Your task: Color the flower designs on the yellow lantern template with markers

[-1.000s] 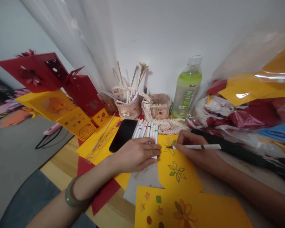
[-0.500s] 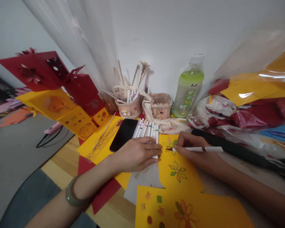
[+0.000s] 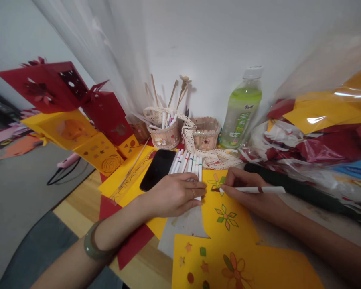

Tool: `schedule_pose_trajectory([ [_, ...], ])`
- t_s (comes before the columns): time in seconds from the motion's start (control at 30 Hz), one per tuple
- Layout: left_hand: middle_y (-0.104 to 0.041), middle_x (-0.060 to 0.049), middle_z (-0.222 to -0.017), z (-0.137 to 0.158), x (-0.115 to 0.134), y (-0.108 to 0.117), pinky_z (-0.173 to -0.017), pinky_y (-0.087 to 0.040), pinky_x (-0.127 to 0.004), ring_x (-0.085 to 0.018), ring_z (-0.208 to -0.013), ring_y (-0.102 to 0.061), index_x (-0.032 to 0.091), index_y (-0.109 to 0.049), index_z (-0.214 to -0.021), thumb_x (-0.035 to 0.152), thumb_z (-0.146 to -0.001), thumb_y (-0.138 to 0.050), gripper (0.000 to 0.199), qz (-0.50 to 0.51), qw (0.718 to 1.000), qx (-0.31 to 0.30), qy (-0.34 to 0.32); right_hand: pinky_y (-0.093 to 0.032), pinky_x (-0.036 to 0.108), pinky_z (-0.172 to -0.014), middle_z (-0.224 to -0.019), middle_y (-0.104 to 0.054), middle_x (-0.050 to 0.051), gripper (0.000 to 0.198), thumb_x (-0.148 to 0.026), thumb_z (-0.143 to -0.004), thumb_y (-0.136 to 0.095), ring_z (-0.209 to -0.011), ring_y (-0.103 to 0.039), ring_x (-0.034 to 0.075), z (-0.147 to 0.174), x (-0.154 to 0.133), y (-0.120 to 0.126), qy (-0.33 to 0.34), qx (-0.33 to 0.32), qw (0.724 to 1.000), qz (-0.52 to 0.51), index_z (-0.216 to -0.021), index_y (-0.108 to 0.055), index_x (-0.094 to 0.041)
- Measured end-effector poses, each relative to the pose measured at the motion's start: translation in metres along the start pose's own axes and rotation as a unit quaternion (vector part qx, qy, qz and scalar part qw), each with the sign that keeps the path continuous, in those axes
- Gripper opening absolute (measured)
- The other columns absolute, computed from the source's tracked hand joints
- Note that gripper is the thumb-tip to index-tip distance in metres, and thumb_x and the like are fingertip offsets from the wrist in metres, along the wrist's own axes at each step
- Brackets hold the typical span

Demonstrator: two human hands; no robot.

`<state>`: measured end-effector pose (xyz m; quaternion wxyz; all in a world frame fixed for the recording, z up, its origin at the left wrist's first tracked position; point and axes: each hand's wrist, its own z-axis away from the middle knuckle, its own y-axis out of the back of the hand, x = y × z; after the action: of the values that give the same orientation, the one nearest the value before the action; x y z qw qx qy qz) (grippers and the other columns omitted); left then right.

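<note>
My right hand (image 3: pixel 243 188) pinches a white marker pen (image 3: pixel 267 190), its brown tip down on the top flower drawing (image 3: pixel 217 180) of a yellow sheet (image 3: pixel 240 228). Below that flower is another drawn flower (image 3: pixel 226 216) with green outlines and an orange middle. My left hand (image 3: pixel 177 192), fingers stretched out, lies flat across a row of capped white markers (image 3: pixel 186 160) and reaches the sheet's left edge. A larger flower (image 3: pixel 236 271) and several small coloured shapes are near the bottom of the yellow paper.
A black phone (image 3: pixel 158 170) and a clear ruler (image 3: pixel 134 174) lie left of the markers. Behind stand decorated baskets (image 3: pixel 165 136), lace ribbon (image 3: pixel 219 158) and a green drink bottle (image 3: pixel 242 108). Folded red and yellow paper boxes (image 3: pixel 63 124) rise at left; a plastic bag (image 3: pixel 319 116) of paper sits right.
Almost nothing differs. The whole view has shifted slightly; the marker tip stays on the top flower and my left hand keeps its place.
</note>
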<state>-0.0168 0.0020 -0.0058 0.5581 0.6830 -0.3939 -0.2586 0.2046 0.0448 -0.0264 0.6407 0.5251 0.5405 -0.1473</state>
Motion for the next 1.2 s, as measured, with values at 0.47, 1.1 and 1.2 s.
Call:
schedule_pose_trajectory([
  [0.47,-0.06,-0.003,-0.116,0.0004,0.0001,0.0005,-0.096,-0.04,-0.031,-0.019,-0.106,-0.049,0.011,-0.058,-0.109,0.03,-0.093,-0.037,0.033,-0.004,1.0,-0.002,0.0,-0.024,0.023,-0.045,-0.055,-0.038,-0.005,0.023,-0.024,-0.077,-0.052,-0.05,-0.032,0.01,-0.0003,-0.0024,-0.0008,-0.008,-0.021,1.0,-0.016,-0.059,-0.037,-0.021],
  [1.1,-0.06,-0.002,-0.117,0.0022,-0.0007,-0.002,-0.099,-0.037,-0.03,-0.018,-0.108,-0.049,0.011,-0.058,-0.109,0.03,-0.093,-0.039,0.031,-0.002,1.0,-0.001,-0.004,-0.022,0.023,-0.043,-0.055,-0.038,-0.005,0.023,-0.023,-0.076,-0.051,-0.05,-0.031,0.009,0.0013,-0.0016,0.0014,-0.005,-0.016,0.999,-0.035,-0.059,-0.036,-0.021],
  [1.2,-0.06,-0.003,-0.117,0.0025,-0.0008,-0.0016,-0.099,-0.038,-0.031,-0.018,-0.108,-0.05,0.01,-0.057,-0.109,0.03,-0.093,-0.038,0.032,0.0,1.0,0.001,-0.005,-0.022,0.023,-0.043,-0.055,-0.038,-0.005,0.023,-0.024,-0.077,-0.051,-0.049,-0.03,0.009,0.0007,-0.0007,0.0007,-0.005,-0.019,0.999,-0.035,-0.059,-0.037,-0.021],
])
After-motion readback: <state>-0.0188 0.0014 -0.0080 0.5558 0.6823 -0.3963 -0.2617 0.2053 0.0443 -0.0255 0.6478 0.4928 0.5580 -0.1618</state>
